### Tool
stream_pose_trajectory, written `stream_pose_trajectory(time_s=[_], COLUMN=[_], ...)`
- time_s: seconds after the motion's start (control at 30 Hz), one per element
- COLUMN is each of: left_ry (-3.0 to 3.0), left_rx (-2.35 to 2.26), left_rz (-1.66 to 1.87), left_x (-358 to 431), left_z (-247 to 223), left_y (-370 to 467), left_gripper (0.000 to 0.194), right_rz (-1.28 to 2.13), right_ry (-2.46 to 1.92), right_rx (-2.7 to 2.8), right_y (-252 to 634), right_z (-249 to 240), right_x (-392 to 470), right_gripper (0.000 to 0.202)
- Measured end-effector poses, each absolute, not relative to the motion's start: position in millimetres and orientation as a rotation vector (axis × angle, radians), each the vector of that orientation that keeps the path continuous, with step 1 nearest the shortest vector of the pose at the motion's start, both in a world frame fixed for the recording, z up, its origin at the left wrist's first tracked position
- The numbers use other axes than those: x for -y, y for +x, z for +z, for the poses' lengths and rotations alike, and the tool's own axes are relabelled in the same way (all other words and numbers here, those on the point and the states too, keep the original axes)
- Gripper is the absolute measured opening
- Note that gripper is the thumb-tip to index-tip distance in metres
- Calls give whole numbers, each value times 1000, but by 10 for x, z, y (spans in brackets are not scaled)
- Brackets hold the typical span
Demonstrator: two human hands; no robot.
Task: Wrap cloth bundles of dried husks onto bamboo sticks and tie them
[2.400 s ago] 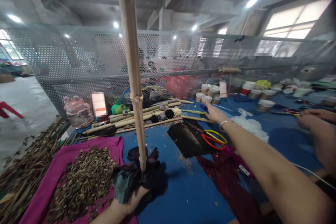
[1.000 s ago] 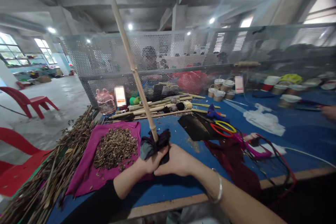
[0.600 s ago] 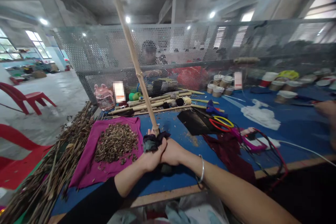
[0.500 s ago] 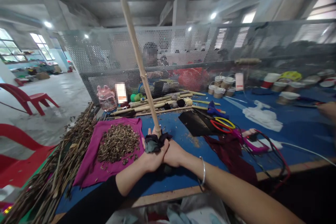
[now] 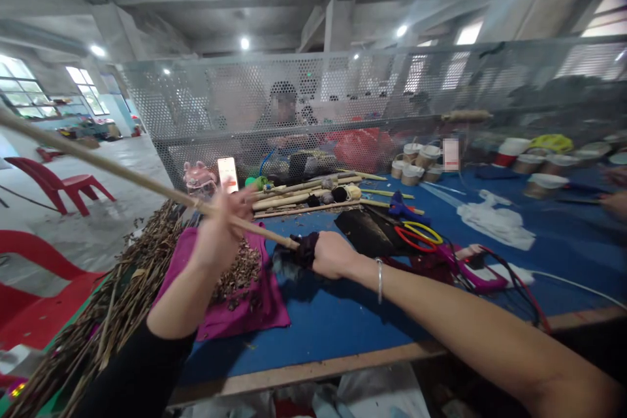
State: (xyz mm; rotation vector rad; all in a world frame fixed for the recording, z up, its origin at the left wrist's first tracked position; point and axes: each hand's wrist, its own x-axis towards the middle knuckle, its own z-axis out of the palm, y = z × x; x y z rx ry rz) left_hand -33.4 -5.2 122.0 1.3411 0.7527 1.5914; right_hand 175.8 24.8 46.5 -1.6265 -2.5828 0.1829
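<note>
A long bamboo stick (image 5: 142, 176) slants from the upper left down to the middle of the table. Its lower end sits in a bundle of dark cloth (image 5: 289, 261), black with a grey-blue part. My right hand (image 5: 336, 255) is closed on this cloth beside the stick's end, knuckles up. Farther up the stick, my left hand (image 5: 215, 238) is around the shaft, blurred by motion, its fingers only partly clear. Below and behind my left hand lies a magenta cloth (image 5: 267, 317) with a heap of dry brown chopped pieces (image 5: 242, 274).
Dried stalks (image 5: 110, 300) lie along the left edge. Several sticks and yarn balls (image 5: 337, 194) line the back before a perforated metal screen (image 5: 206, 104). Right are scissors (image 5: 416, 235), a white plastic bag (image 5: 494, 219) and lidded cups (image 5: 411, 173). A person sits behind the screen.
The stick has tipped from nearly upright to a low slant leftward. My left hand has moved from the cloth up and left onto the shaft. My right hand now grips the cloth from above.
</note>
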Motion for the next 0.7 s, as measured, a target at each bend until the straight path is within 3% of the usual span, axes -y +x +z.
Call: stream_pose_trajectory(time_s=[0.07, 0.2, 0.47, 0.7], left_ry=[1122, 1007, 949, 1044], left_rx=[-509, -252, -397, -428], left_rz=[1899, 1914, 1936, 1816], left_x=[42, 109, 92, -118], left_z=[1418, 1557, 1486, 1737], left_y=[-416, -294, -111, -63], left_gripper=[49, 59, 52, 43], right_rz=[157, 151, 254, 564], right_ry=[-1673, -1711, -1759, -1556], right_rx=[2620, 2649, 2532, 2295], right_y=[1761, 1749, 1763, 1824], right_z=[462, 412, 330, 446], right_x=[-253, -246, -274, -301], right_gripper=[21, 22, 26, 19])
